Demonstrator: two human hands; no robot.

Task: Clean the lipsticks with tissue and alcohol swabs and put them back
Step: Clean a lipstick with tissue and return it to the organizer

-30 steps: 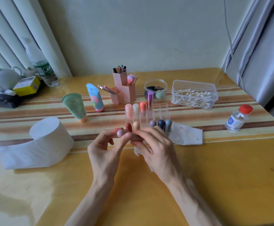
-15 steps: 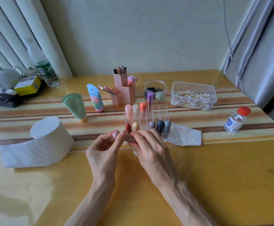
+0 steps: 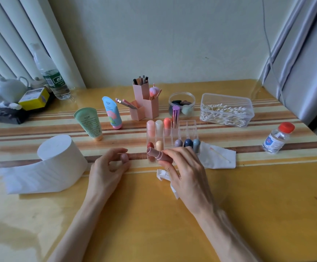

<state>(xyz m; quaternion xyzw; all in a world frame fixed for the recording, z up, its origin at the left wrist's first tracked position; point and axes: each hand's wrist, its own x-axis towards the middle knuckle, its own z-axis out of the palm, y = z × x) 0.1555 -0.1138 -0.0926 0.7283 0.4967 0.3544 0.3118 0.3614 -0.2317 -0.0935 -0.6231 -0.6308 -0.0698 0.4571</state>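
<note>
My right hand (image 3: 186,173) grips a mauve lipstick tube (image 3: 156,155), uncapped, its open end pointing left. A crumpled tissue (image 3: 162,174) is tucked under the same hand. My left hand (image 3: 107,167) is a little to the left and pinches the rounded mauve cap (image 3: 124,157) in curled fingers. Just behind my hands stands the clear organizer (image 3: 190,125) with several capped lipsticks in it. The alcohol bottle (image 3: 277,138) with a red cap stands at the right. The box of cotton swabs (image 3: 226,110) is behind it.
A flat tissue (image 3: 210,161) with a used swab (image 3: 220,155) lies right of the organizer. A toilet roll (image 3: 57,159) sits at the left. Two cream tubes (image 3: 89,122), pink brush holders (image 3: 144,104) and a round jar (image 3: 181,106) stand behind.
The cap has come off the lipstick. My left hand has moved left with the cap, and my right hand keeps the tube.
</note>
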